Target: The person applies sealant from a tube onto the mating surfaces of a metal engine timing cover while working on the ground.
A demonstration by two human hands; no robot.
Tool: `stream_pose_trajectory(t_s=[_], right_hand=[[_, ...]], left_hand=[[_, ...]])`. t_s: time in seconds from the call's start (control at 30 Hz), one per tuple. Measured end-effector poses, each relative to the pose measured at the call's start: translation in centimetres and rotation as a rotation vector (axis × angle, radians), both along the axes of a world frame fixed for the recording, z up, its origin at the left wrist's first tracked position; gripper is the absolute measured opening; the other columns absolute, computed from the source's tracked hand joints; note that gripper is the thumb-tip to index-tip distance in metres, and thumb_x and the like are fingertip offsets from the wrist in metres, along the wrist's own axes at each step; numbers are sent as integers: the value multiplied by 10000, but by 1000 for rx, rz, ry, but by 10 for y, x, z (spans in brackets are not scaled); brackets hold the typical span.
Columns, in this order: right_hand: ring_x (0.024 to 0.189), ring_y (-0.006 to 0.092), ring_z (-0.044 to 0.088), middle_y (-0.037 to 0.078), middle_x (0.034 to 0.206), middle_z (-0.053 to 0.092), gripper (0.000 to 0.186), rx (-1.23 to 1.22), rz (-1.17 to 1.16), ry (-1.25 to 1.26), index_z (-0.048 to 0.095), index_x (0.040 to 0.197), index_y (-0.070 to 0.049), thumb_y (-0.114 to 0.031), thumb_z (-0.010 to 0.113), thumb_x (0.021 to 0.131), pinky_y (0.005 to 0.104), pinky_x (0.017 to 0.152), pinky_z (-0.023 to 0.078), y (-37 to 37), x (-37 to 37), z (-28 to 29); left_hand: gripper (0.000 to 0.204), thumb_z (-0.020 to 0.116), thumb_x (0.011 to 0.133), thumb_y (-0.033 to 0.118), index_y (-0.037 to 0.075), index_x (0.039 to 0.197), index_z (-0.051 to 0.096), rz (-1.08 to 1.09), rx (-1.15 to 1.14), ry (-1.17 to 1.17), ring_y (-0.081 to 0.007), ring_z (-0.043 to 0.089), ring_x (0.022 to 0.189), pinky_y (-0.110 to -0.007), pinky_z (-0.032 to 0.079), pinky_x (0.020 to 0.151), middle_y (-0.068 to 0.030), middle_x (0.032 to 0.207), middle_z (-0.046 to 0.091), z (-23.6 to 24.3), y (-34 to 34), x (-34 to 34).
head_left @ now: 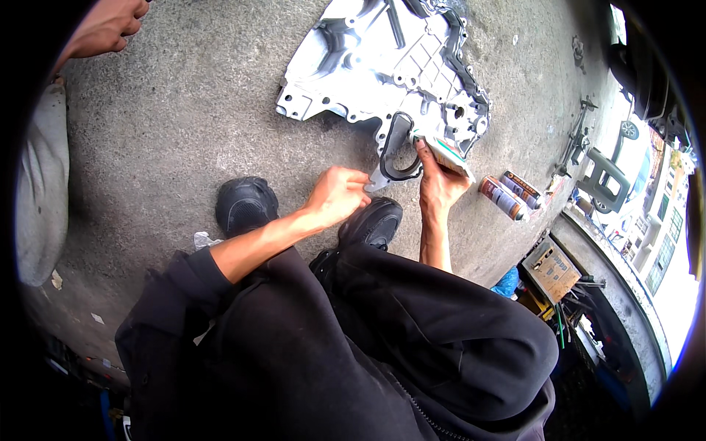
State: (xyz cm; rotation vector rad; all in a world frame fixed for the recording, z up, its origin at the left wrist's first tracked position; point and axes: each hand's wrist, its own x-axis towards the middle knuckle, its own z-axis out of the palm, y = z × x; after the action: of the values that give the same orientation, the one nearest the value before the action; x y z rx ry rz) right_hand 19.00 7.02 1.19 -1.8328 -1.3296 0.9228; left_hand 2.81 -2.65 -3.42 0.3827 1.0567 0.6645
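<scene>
A large silver engine cover (368, 77) lies on the concrete, with black beads and dark edging along its rims. Its near end carries a black-edged loop (397, 140). In my right hand (440, 187) is a white squeeze tube with green print (448, 156), its narrow end over the cover beside the loop. The thumb presses on the tube. My left hand (334, 197) is closed, fingertips pinched at a pale, flat piece (377, 181) by the loop's near edge. Whether that piece belongs to the cover I cannot tell.
Two spray cans (504, 197) lie side by side right of the tube. Another person's hand (110, 28) and grey-clothed leg (44, 191) are at the left. My black shoes (246, 206) are just below the cover. A cardboard box (551, 270) and tools sit at the right.
</scene>
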Motion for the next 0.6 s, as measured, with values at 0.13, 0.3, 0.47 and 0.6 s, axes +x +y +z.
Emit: stream_pose_trajectory(t_s=[0.13,0.3,0.47,0.6], right_hand=[[825,128,669,81,894,735,256,3,-1,-28,740,991,34,-70,855,788,266,801,533,-3,2,1],[822,130,673,84,891,737,258,31,22,-27,739,992,35,-77,855,790,267,799,536,-7,4,0],[828,132,675,87,896,736,272,21,3,-33,740,996,38,-88,861,787,270,802,537,-9,7,-3],[835,132,673,88,906,736,277,-1,-10,-41,740,998,38,-92,863,786,269,803,536,-10,9,-1]], left_hand=[[437,449,834,-124,-185,1251,562,-4,-10,-3,-263,730,905,-326,592,778,-277,1143,677,3,2,0],[458,442,821,-130,-187,1263,551,-10,-13,-2,-265,729,909,-324,588,782,-277,1145,676,4,3,-1],[476,433,804,-133,-194,1261,548,0,-20,7,-266,729,913,-324,589,781,-282,1132,678,-2,-1,2],[487,428,795,-134,-198,1263,543,-2,-24,-3,-268,729,917,-324,589,781,-286,1123,680,-1,0,2]])
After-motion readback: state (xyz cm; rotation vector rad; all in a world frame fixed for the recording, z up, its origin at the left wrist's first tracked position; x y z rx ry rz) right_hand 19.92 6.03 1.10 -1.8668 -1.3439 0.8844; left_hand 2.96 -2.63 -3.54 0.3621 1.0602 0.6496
